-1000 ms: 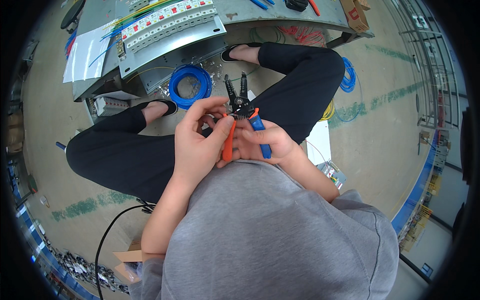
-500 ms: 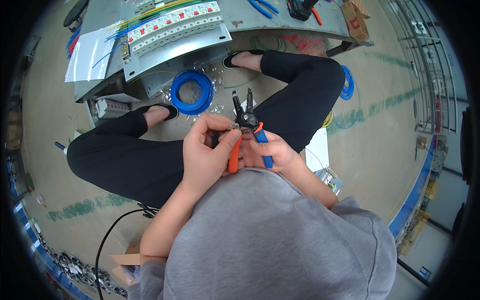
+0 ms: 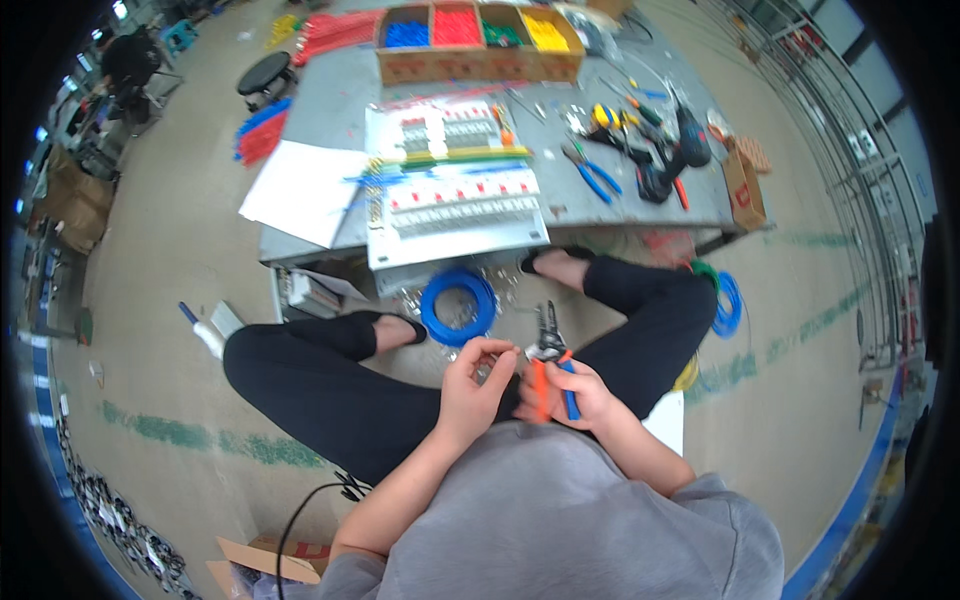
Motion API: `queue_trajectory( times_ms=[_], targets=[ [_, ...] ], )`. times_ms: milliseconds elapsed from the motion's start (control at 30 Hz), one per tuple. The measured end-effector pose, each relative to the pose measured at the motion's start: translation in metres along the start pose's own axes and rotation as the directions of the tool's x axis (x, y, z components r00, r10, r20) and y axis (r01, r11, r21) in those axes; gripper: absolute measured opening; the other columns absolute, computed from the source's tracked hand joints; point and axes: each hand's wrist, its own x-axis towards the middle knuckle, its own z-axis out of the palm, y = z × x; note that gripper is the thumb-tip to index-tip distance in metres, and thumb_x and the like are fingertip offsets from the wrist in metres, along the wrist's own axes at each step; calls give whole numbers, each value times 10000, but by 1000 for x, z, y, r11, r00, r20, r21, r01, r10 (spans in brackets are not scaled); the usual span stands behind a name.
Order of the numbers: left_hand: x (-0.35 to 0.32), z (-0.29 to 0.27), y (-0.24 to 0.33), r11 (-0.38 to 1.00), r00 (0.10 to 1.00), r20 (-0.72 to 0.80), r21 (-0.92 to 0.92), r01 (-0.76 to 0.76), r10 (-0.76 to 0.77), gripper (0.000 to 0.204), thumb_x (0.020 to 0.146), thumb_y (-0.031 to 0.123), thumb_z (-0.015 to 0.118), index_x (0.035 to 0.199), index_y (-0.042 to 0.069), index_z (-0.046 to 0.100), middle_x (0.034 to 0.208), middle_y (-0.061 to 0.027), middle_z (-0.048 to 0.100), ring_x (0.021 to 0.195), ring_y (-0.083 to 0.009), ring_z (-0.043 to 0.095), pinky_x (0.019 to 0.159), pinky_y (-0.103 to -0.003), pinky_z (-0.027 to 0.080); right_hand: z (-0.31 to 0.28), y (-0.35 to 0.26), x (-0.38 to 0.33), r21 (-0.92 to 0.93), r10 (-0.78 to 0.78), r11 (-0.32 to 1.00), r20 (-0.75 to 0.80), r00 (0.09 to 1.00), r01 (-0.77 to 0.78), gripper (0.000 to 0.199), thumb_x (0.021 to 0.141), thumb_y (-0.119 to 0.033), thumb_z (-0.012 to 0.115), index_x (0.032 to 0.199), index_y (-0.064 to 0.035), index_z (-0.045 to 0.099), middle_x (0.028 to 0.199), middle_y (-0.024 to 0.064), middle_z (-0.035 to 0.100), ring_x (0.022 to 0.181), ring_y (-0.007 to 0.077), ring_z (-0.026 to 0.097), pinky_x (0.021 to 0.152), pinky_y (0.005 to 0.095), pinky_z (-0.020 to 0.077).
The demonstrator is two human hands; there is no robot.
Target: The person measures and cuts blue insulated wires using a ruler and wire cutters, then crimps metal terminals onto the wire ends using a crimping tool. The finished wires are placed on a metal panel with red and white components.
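In my right hand [image 3: 588,398] is a pair of wire strippers [image 3: 550,345], with one orange and one blue handle. Their black jaws point away from me, slightly parted, over my lap. My left hand [image 3: 475,392] is just left of them, thumb and forefinger brought close together in a pinch. Whatever those fingertips hold, if anything, is too small to make out. On the floor beyond my hands lies a coil of blue wire [image 3: 430,305]. A metal panel [image 3: 390,247] with rows of white circuit breakers [image 3: 465,200] rests on the bench.
The grey bench [image 3: 585,228] stands ahead, carrying a divided cardboard box [image 3: 480,66] of coloured parts, blue-handled pliers [image 3: 597,182] and a cordless drill [image 3: 688,150]. White sheets [image 3: 305,190] overhang its left edge. A black stool [image 3: 265,78] is beyond, and a cardboard box [image 3: 275,560] sits lower left.
My left hand has come off the strippers and is now beside them. The right hand keeps its hold, and the jaws have narrowed. My view has tilted up, showing more of the bench.
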Motion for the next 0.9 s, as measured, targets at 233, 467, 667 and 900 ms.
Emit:
queue_trajectory(
  times_ms=[233, 467, 667, 900],
  targets=[
    [85, -99, 66, 944, 918, -309, 290, -159, 249, 149, 1046, 133, 642, 1038, -8, 688, 911, -62, 728, 858, -102, 644, 795, -285, 513, 26, -90, 35, -309, -306, 918, -153, 940, 248, 413, 1079, -432, 589, 1216, -42, 608, 1056, 157, 670, 1013, 360, 687, 961, 514, 557],
    [232, -215, 165, 515, 873, -309, 854, 80, 377, 223, 958, 180, 660, 991, -31, 723, 891, -173, 751, 832, -295, 726, 782, -402, 560, 99, -191, 104, -488, -424, 819, -162, 891, 301, 337, 1089, -368, 601, 1089, -31, 590, 862, 130, 670, 782, 269, 690, 728, 404, 570],
    [317, -180, 101, 107, 877, 452, 875, -472, 165, 130, 864, 132, 689, 898, 28, 759, 941, -133, 713, 1015, -333, 651, 911, -437, 550, 105, -280, 161, -805, -432, 479, 131, 892, 350, 366, 1093, -367, 592, 992, -16, 597, 746, 107, 635, 643, 203, 651, 596, 335, 524],
    [320, -205, 91, 117, 880, 459, 887, -446, -122, 100, 823, 151, 764, 884, 80, 800, 957, -89, 698, 1046, -307, 606, 959, -407, 523, 71, -283, 180, -771, -524, 524, 45, 851, 363, 407, 1076, -390, 604, 1282, -39, 583, 1132, 126, 687, 1079, 305, 726, 1005, 466, 560]
  ],
)
